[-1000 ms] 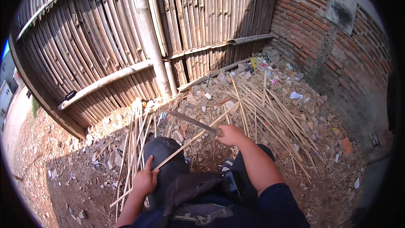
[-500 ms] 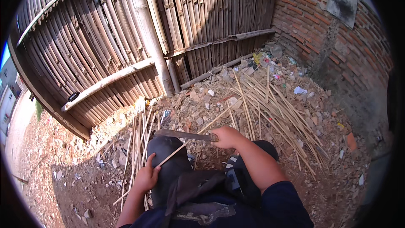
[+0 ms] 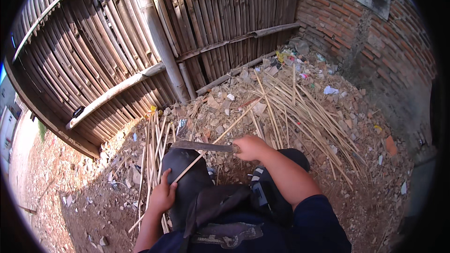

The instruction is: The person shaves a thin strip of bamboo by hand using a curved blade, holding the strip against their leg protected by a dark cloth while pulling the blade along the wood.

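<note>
My right hand [image 3: 251, 148] is closed round the handle of a machete [image 3: 206, 146], its long dark blade pointing left across a bamboo strip [image 3: 190, 164] above my left knee. The strip runs slantwise from lower left to upper right, its far end reaching over the rubble. Gripped in my left hand [image 3: 162, 194] beside the left thigh is the strip's nearer part. The blade lies over the strip and seems to touch it. A bundle of similar strips [image 3: 151, 152] lies on the ground at the left, partly hidden behind my left knee and arm.
A larger heap of split strips [image 3: 304, 112] lies ahead to the right on rubble and litter. Beyond stand a bamboo fence [image 3: 112, 42] with a thick post [image 3: 157, 33] and a brick wall [image 3: 328, 16] at the right. A small dark object [image 3: 78, 111] sits on the fence rail.
The machete and my right hand have shifted slightly left along the strip. My left hand still grips it in nearly the same place. The whole view has tilted a little.
</note>
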A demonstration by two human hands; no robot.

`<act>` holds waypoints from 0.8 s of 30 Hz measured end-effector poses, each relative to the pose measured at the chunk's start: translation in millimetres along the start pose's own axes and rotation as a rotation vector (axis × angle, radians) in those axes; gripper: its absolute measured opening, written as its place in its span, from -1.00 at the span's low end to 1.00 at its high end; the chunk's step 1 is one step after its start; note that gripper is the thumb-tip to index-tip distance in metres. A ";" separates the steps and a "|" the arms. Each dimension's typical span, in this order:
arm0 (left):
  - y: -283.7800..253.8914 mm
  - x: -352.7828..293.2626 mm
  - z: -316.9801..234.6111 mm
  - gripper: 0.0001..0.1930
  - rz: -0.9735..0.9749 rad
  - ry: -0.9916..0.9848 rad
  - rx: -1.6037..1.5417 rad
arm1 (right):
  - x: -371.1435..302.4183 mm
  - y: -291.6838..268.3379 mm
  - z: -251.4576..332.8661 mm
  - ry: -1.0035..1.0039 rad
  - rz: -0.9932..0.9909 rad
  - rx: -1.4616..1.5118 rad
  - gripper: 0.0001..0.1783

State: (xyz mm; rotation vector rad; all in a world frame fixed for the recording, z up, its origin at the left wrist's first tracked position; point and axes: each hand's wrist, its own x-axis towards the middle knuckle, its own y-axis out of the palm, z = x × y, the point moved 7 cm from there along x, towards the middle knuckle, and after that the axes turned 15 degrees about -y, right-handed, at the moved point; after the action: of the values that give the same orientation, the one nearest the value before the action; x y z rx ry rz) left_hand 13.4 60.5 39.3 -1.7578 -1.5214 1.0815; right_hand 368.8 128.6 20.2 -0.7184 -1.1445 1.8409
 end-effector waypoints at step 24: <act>-0.6 -0.1 -4.9 -0.44 0.018 -0.016 -0.046 | 5.8 8.8 -9.3 -0.013 -0.005 0.084 -0.60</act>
State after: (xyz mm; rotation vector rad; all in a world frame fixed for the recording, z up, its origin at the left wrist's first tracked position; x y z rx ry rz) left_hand 17.2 60.9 42.2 -1.8011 -1.5545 1.0799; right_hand 370.3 135.6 8.1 -0.6560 -1.0701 1.8806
